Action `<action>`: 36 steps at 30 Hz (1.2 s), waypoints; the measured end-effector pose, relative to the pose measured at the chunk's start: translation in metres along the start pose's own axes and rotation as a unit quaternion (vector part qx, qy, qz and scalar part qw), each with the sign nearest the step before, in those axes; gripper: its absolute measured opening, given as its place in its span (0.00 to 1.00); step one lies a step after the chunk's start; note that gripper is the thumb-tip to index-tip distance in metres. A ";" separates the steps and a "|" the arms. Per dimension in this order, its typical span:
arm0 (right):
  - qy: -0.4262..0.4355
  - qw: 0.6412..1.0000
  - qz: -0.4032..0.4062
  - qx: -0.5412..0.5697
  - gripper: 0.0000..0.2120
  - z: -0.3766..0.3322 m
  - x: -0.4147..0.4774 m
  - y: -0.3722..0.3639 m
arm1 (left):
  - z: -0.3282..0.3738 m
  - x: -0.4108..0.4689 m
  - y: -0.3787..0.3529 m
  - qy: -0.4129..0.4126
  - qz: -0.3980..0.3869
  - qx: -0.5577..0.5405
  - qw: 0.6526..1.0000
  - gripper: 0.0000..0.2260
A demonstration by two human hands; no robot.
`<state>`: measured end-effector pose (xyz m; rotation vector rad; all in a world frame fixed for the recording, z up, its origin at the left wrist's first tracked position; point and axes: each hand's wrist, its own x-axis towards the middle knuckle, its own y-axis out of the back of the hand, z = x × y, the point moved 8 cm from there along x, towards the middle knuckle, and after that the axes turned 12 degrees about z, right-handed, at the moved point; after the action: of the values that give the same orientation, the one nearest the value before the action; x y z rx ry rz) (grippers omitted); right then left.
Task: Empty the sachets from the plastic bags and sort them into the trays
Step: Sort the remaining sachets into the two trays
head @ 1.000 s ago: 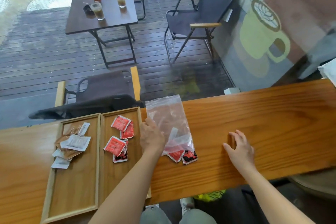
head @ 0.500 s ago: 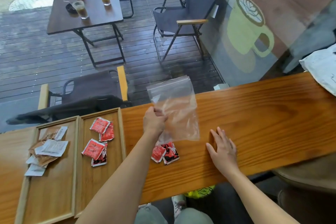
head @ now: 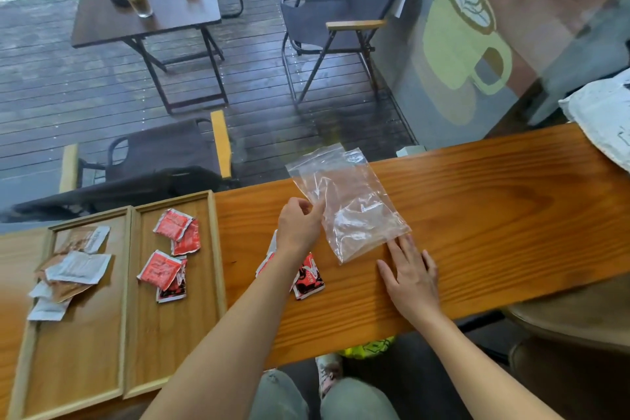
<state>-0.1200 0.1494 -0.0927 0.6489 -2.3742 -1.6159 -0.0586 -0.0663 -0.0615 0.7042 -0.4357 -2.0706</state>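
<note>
My left hand point(head: 297, 226) pinches the left edge of a clear plastic bag point(head: 351, 204), which looks empty and is held tilted over the wooden counter point(head: 477, 215). Flat on the counter, my right hand point(head: 410, 274) touches the bag's lower corner with its fingertips. Red sachets point(head: 308, 278) lie on the counter under my left forearm, partly hidden. The right tray point(head: 213, 249) holds several red sachets point(head: 170, 256). The left tray point(head: 126, 283) holds white and brown sachets point(head: 73, 269).
A white bag or cloth point(head: 603, 119) lies at the counter's far right end. Beyond the glass stand chairs point(head: 344, 20) and a dark table point(head: 150, 7) with drinks. My knees point(head: 324, 395) show below the counter edge.
The bag has been lifted off the red sachets and swung to the right; they now lie loose on the counter. My right hand slid left to touch the bag's corner.
</note>
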 end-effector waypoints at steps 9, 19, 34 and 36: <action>-0.067 0.991 0.032 0.116 0.19 -0.003 0.003 0.016 | -0.054 -0.047 0.049 -0.050 0.077 0.319 0.943 0.36; -0.043 0.967 0.064 0.244 0.08 -0.056 0.008 0.041 | -0.064 -0.056 0.040 -0.089 0.066 0.241 0.964 0.33; 0.170 0.982 -0.078 0.016 0.17 -0.159 0.046 -0.043 | -0.063 -0.068 0.050 -0.072 0.045 0.277 0.957 0.17; 0.158 0.984 -0.087 0.001 0.18 -0.157 0.048 -0.044 | -0.068 -0.067 0.057 -0.058 0.056 0.294 0.952 0.19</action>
<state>-0.0890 -0.0170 -0.0769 1.0541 -2.1372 -1.4458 0.0504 -0.0444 -0.0619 0.8746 -1.1620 -1.8829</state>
